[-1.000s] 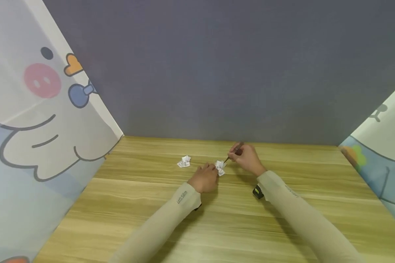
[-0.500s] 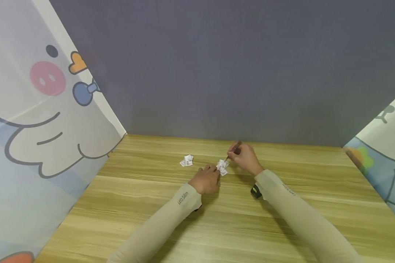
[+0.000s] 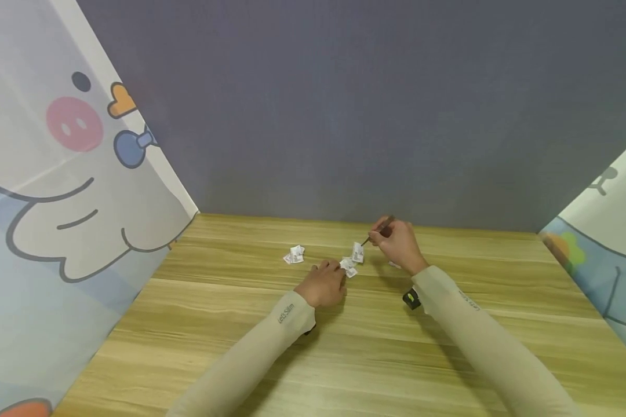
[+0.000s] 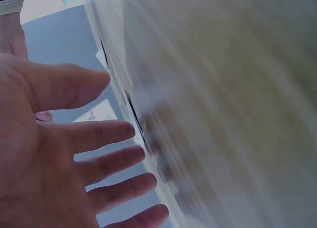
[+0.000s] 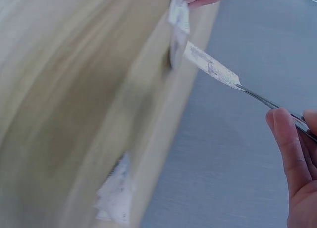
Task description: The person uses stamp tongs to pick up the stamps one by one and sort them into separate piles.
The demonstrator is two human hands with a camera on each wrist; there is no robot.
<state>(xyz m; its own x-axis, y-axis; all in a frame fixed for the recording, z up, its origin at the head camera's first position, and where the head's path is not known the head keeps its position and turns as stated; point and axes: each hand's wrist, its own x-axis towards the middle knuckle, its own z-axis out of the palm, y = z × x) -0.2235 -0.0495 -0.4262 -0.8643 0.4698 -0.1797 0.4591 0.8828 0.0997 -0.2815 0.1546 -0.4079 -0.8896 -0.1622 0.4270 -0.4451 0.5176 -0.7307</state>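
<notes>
Well, the tweezers (image 5: pixel 261 98) hold a white slip (image 5: pixel 213 67) with greyish print

Grey back wall (image 3: pixel 313 104); wood-grain table (image 3: pixel 370 359); cartoon-printed side panels (image 3: pixel 42 156).

We list tweezers (image 5: pixel 255 95), rear end cut off by the right wrist view's edge; white slip (image 5: pixel 213 66), print too small to read; second slip (image 3: pixel 395 264), partly hidden by the right hand (image 3: pixel 399 246); tabletop (image 4: pixel 223 89), blurred, left wrist view.
</notes>
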